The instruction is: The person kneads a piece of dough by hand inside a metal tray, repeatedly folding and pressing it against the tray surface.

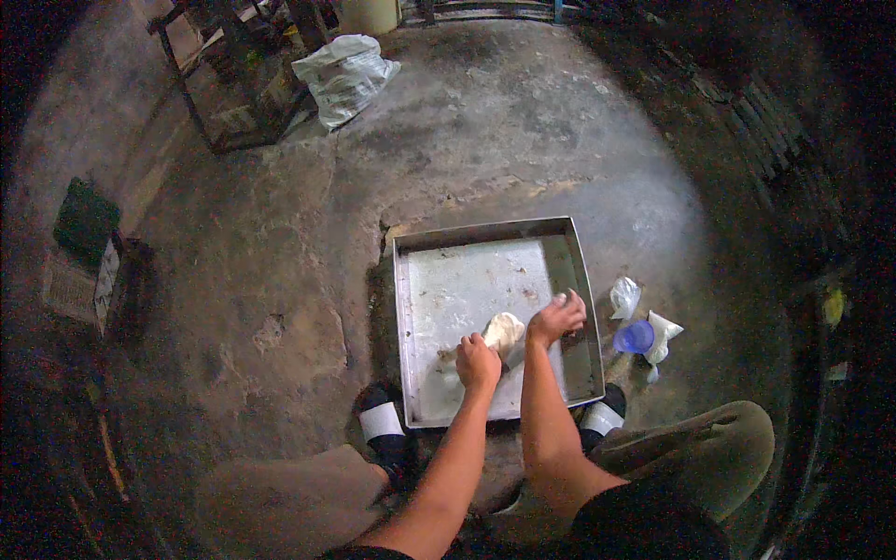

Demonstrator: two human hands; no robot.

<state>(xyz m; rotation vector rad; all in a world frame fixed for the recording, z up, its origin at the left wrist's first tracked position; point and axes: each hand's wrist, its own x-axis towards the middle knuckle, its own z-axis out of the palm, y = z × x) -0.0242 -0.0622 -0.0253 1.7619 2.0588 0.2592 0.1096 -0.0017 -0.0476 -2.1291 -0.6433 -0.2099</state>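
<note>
Head view shows a metal tray (415, 308) on the concrete floor at centre frame, with a pale lump of dough (504, 330) lying in it. Left hand (478, 362) presses the dough's near end with curled fingers; right hand (557, 317) grips its far end. Blue cup (636, 337) and small bags (625, 297) sit right of the tray

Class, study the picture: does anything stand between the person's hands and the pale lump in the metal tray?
Nothing visible does. The left hand and the right hand both rest directly on the dough lump inside the metal tray.
</note>
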